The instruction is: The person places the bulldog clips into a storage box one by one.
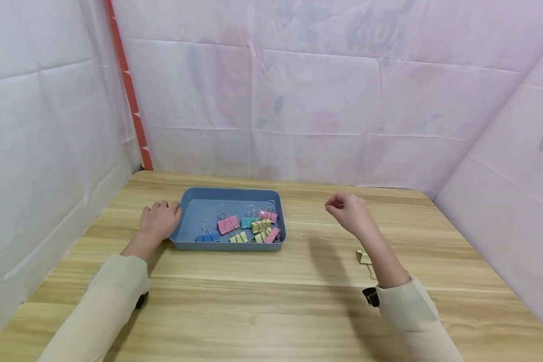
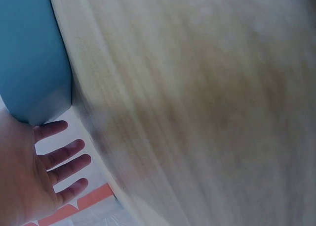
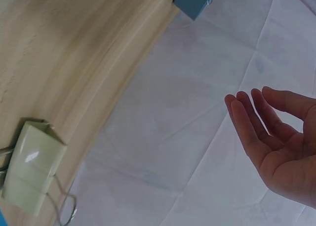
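My left hand [image 1: 160,221] rests against the left side of a blue-grey tray [image 1: 228,246]. In the left wrist view its fingers [image 2: 69,167] are spread beside the tray's corner [image 2: 37,63], and the thumb is hidden. Several binder clips lie at the tray's front and right, among them a blue clip [image 1: 207,237], a pink clip [image 1: 228,224] and a teal clip [image 1: 247,222]. Right of the tray, my right hand [image 1: 349,213] is raised above the table, fingers loosely bent and nothing in them. A pale yellow binder clip [image 3: 33,166] lies on the table below the right forearm.
A wooden table [image 1: 253,301] carries everything. White patterned sheets [image 1: 298,100] hang at the back and both sides, with a red strip [image 1: 128,90] at the back left. A bit of something blue [image 3: 2,220] shows at the right wrist view's lower left edge.
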Action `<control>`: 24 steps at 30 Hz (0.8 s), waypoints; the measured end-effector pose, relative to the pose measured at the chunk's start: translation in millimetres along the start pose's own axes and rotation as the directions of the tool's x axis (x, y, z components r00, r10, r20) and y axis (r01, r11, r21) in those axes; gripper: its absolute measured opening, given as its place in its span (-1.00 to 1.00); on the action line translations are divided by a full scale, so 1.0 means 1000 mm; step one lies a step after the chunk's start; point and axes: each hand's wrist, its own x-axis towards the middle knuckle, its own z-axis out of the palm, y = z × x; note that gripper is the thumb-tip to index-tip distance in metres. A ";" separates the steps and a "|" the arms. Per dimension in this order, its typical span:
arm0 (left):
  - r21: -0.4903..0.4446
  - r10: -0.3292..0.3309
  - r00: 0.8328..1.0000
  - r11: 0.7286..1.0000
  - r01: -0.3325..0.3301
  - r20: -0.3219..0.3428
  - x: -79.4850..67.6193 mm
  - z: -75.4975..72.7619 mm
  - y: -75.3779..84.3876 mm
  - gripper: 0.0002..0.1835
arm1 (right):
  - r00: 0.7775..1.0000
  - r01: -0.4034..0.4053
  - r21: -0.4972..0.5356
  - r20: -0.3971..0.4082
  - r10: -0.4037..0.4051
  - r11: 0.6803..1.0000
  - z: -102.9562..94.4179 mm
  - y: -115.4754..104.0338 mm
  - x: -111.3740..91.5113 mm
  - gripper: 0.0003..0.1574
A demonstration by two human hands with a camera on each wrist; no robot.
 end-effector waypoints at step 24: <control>0.007 0.001 1.000 1.000 -0.001 -0.008 -0.001 0.000 0.000 -0.51 | 0.912 -0.121 -0.299 0.343 0.225 0.947 -0.028 0.038 -0.055 -0.67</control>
